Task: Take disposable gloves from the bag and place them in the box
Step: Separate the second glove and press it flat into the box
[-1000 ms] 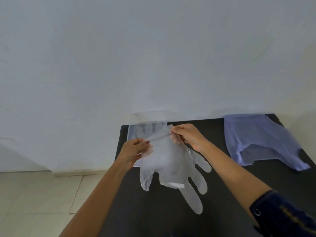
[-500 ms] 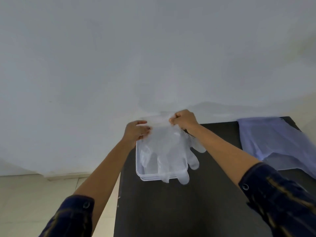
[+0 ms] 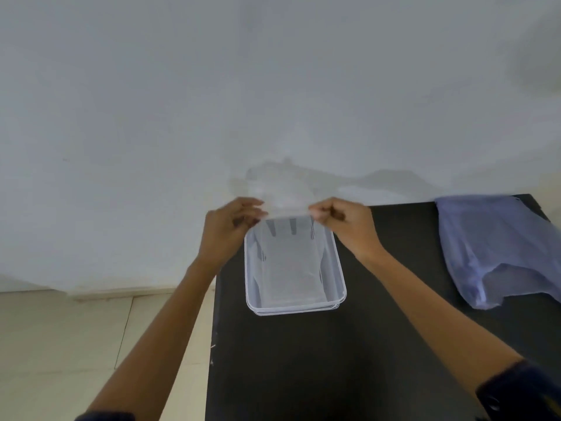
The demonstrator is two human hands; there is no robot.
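Observation:
A clear plastic box (image 3: 339, 291) stands on the black table (image 3: 334, 360) near its back left corner. A thin see-through disposable glove (image 3: 288, 262) lies down inside the box, its top edge stretched between my two hands at the box's far end. My left hand (image 3: 226, 229) pinches the glove's left corner and my right hand (image 3: 343, 221) pinches its right corner. The pale blue plastic bag (image 3: 491, 247) lies crumpled on the table's back right.
A white wall rises directly behind the table. Beige floor tiles (image 3: 76, 344) show to the left, beyond the table's left edge. Dark sleeve cuffs sit at the bottom of the view.
Both hands carried the glove from above the table's middle back over the box and lowered it inside; the glove's fingers no longer hang over the box's front rim.

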